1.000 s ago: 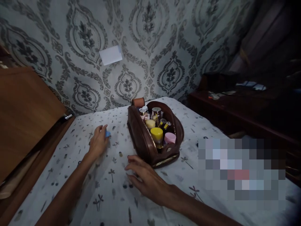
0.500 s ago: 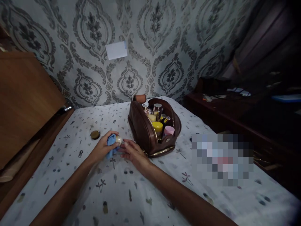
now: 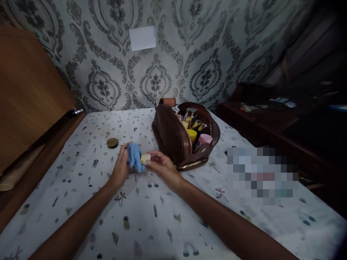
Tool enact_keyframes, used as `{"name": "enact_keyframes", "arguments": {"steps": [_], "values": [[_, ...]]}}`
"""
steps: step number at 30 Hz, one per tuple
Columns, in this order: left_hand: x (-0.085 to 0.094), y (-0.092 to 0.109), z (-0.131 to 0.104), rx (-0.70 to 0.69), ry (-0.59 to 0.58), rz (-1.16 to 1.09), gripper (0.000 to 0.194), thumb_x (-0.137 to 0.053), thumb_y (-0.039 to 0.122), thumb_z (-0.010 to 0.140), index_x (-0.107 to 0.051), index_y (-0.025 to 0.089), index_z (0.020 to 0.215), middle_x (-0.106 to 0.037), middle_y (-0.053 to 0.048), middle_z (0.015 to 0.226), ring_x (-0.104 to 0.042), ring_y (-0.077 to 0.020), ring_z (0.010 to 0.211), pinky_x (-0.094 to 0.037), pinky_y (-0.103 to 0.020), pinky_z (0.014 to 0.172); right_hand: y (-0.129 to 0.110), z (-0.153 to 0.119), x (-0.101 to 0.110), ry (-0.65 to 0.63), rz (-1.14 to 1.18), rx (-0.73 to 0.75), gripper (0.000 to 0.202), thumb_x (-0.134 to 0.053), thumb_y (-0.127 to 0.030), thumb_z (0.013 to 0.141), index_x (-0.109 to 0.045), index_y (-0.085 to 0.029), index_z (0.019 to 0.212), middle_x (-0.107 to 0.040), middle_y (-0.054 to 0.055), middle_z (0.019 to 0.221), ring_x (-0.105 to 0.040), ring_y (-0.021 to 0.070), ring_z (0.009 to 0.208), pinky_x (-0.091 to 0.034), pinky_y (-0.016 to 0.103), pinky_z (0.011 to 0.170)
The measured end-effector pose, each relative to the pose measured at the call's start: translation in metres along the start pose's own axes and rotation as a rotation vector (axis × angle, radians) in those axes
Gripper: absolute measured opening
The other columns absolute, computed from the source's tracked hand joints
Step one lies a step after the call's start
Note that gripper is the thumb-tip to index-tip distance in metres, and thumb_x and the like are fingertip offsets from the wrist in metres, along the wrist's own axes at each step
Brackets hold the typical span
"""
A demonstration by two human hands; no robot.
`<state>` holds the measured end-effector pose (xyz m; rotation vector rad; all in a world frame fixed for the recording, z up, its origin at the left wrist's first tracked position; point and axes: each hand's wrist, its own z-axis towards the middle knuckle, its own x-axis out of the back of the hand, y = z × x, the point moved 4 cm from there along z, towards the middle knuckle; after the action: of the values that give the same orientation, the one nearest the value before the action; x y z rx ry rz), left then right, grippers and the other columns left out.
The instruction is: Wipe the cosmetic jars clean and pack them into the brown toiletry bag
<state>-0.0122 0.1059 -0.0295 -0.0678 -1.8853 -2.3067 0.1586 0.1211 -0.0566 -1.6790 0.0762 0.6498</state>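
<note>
My left hand (image 3: 121, 165) grips a crumpled blue cloth (image 3: 135, 157) above the patterned sheet. Just right of the cloth, my right hand (image 3: 166, 169) pinches a small pale-yellow jar (image 3: 145, 159) between thumb and fingers. The jar's left side meets the cloth. Close behind my right hand stands an open brown toiletry bag (image 3: 170, 131). Inside it are several cosmetic containers, among them a yellow-lidded jar (image 3: 192, 135) and a pink-lidded jar (image 3: 205, 139). A round olive-brown lid or compact (image 3: 112, 143) lies on the sheet, beyond my left hand.
The white printed sheet (image 3: 141, 220) covers the surface under my arms. A wooden panel (image 3: 32, 83) rises on the left. Patterned wallpaper with a white card (image 3: 142, 38) is behind. At right lie a blurred-out item (image 3: 261, 177) and a dark ledge (image 3: 244, 119) with clutter.
The jar has passed from my left hand's cloth to my right hand's fingers, which have closed on it. The cloth is now bunched in my left hand. The view has tilted down slightly.
</note>
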Motion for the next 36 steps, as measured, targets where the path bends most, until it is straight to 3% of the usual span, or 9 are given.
{"name": "enact_keyframes", "arguments": {"steps": [4, 7, 9, 15, 18, 25, 31, 36], "values": [[-0.014, 0.014, -0.007, -0.229, -0.174, 0.228, 0.048, -0.040, 0.052, 0.101, -0.056, 0.023, 0.136, -0.055, -0.011, 0.140, -0.048, -0.0265, 0.134, -0.035, -0.043, 0.117, -0.001, -0.001, -0.001, -0.027, -0.037, 0.050, 0.047, -0.091, -0.037, 0.061, -0.064, -0.023, 0.097, -0.067, -0.002, 0.085, -0.063, 0.0134, 0.076, -0.050, 0.027, 0.072], [-0.022, 0.018, -0.012, -0.316, -0.335, 0.332, 0.044, -0.040, 0.044, 0.103, -0.054, 0.022, 0.139, -0.058, -0.012, 0.136, -0.053, -0.0247, 0.129, -0.040, -0.041, 0.113, -0.003, -0.002, -0.001, -0.067, -0.091, 0.093, 0.048, -0.092, -0.036, 0.059, -0.064, -0.023, 0.096, -0.066, -0.003, 0.085, -0.061, 0.0132, 0.076, -0.051, 0.028, 0.075], [-0.023, 0.018, -0.013, -0.307, -0.367, 0.374, 0.042, -0.038, 0.041, 0.103, -0.053, 0.022, 0.138, -0.061, -0.011, 0.131, -0.057, -0.0235, 0.122, -0.043, -0.039, 0.107, -0.004, -0.003, -0.001, -0.077, -0.116, 0.109, 0.049, -0.092, -0.037, 0.059, -0.063, -0.023, 0.096, -0.066, -0.003, 0.086, -0.062, 0.0135, 0.079, -0.051, 0.029, 0.079], [-0.022, 0.025, -0.013, -0.210, -0.309, 0.433, 0.034, -0.035, 0.044, 0.103, -0.056, 0.019, 0.113, -0.065, -0.005, 0.100, -0.062, -0.0197, 0.092, -0.047, -0.033, 0.086, -0.003, -0.005, -0.005, -0.125, -0.228, 0.148, 0.044, -0.088, -0.039, 0.066, -0.059, -0.022, 0.094, -0.064, -0.002, 0.086, -0.061, 0.0132, 0.080, -0.051, 0.028, 0.080], [-0.021, 0.027, -0.012, -0.143, -0.290, 0.395, 0.033, -0.035, 0.047, 0.102, -0.052, 0.020, 0.092, -0.054, 0.002, 0.076, -0.054, -0.0158, 0.071, -0.042, -0.029, 0.070, -0.003, -0.009, -0.008, -0.152, -0.323, 0.219, 0.036, -0.082, -0.035, 0.073, -0.058, -0.023, 0.098, -0.064, -0.002, 0.087, -0.062, 0.0145, 0.082, -0.051, 0.029, 0.078], [-0.016, 0.011, -0.004, -0.010, -0.198, 0.224, 0.042, -0.041, 0.055, 0.098, -0.041, 0.022, 0.072, -0.040, 0.004, 0.067, -0.042, -0.0131, 0.064, -0.036, -0.027, 0.062, -0.006, -0.019, -0.008, -0.163, -0.532, 0.362, 0.034, -0.073, -0.020, 0.078, -0.061, -0.025, 0.110, -0.062, 0.004, 0.107, -0.063, 0.0178, 0.094, -0.053, 0.031, 0.081], [-0.013, 0.003, -0.002, 0.077, -0.177, 0.121, 0.033, -0.053, 0.052, 0.092, -0.054, 0.020, 0.086, -0.047, 0.005, 0.070, -0.045, -0.0130, 0.063, -0.039, -0.025, 0.061, -0.006, -0.015, -0.007, -0.120, -0.435, 0.312, 0.035, -0.076, -0.028, 0.077, -0.059, -0.024, 0.107, -0.064, 0.004, 0.107, -0.065, 0.0178, 0.095, -0.054, 0.032, 0.085], [-0.013, 0.014, -0.005, 0.030, -0.198, 0.121, 0.035, -0.052, 0.037, 0.090, -0.062, 0.020, 0.119, -0.065, -0.003, 0.101, -0.058, -0.0190, 0.087, -0.047, -0.028, 0.080, -0.013, -0.012, -0.003, -0.021, -0.315, 0.253, 0.042, -0.079, -0.042, 0.077, -0.055, -0.024, 0.106, -0.064, 0.001, 0.097, -0.064, 0.0153, 0.083, -0.053, 0.027, 0.070]]}}
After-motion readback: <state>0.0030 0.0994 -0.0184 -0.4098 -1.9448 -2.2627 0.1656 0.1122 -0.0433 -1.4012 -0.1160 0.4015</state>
